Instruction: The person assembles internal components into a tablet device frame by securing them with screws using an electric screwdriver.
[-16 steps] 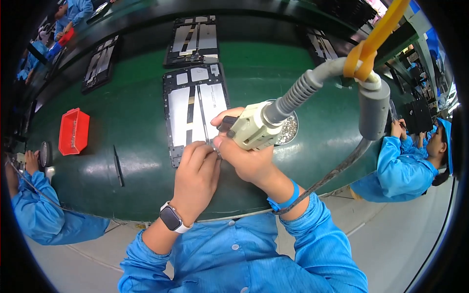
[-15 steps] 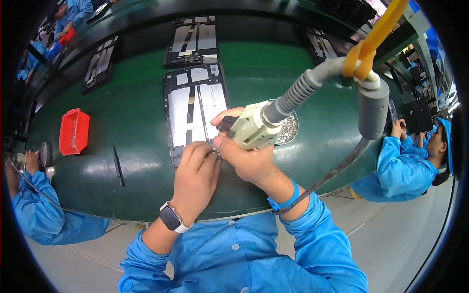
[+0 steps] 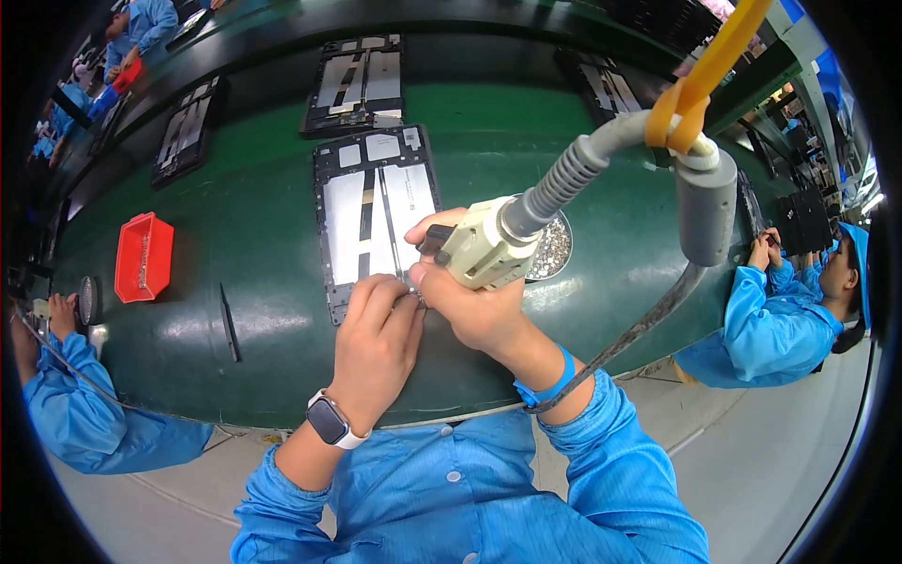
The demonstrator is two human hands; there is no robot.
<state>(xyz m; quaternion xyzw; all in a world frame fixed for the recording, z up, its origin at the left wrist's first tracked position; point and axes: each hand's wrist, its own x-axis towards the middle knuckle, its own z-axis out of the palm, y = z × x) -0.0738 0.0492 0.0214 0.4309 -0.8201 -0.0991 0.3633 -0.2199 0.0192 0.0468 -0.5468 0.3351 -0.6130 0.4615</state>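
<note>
In the head view, the tablet (image 3: 409, 197) lies on the green table (image 3: 272, 254) in front of the person, its inner side up, both hands at its near end. The left hand (image 3: 376, 343) has its fingers bent close together over the tablet's near edge; whether they pinch anything cannot be told. The right hand (image 3: 489, 315) is closed round the pale tool (image 3: 484, 246), just over the tablet's lower right corner, with the tool's tip hidden by the fingers. Right of the tablet, partly behind the tool, is a dish (image 3: 569, 256) of small parts. Left of the tablet lie the dark tweezers (image 3: 229, 324), and farther left the red bin (image 3: 158, 273).

Against half a second ago, the tablet, both hands and the tool keep nearly the same places. The rear tablet (image 3: 385, 75), just beyond the tablet, has shifted left, as have the right tablet (image 3: 601, 89), beyond and to the right of it, and, less so, the left tablet (image 3: 183, 132). The grey cylinder (image 3: 707, 207) on the tool's cable, well right of the tablet, has also swung slightly left
</note>
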